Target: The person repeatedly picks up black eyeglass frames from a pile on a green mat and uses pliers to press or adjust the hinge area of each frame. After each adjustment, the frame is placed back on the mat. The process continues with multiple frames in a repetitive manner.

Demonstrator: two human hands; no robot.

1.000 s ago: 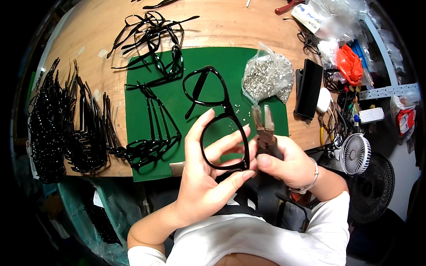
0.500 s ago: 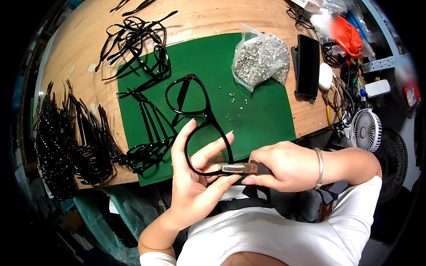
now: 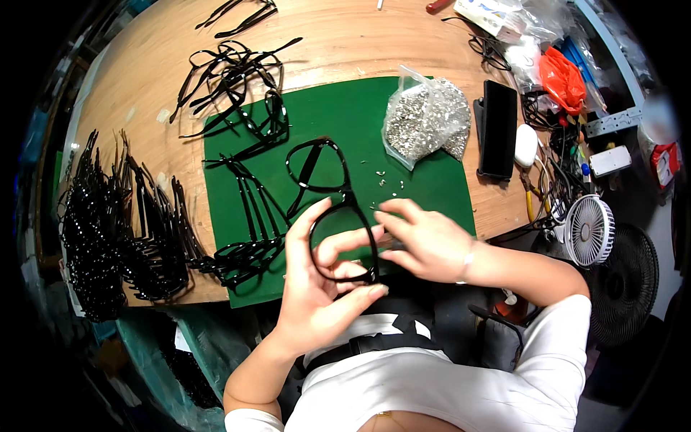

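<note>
My left hand (image 3: 306,288) holds a black eyeglass frame (image 3: 377,252) by its lower rim, fingers curled around and through the lens opening. The frame stands on end, with its upper rim over the green mat (image 3: 432,201) and a temple arm folded behind it. My right hand (image 3: 432,245), a metal bangle on its wrist, is just right of the frame, near small silvery pieces (image 3: 381,173) scattered on the mat. Its fingers are blurred by motion; a dark greyish shape shows between thumb and fingers, too smeared to name.
A clear bag of small silvery parts (image 3: 421,119) lies on the mat. Black eyeglass frames (image 3: 237,86) are heaped at the far left, with rows of frames (image 3: 155,245) nearer. A black phone (image 3: 497,129), tangled cables and a white fan (image 3: 589,229) are at the right.
My right hand has left the frame's lower corner, moving up toward the scattered pieces. The metal-jawed tool it held against the frame no longer shows clearly. My left hand keeps its hold.
</note>
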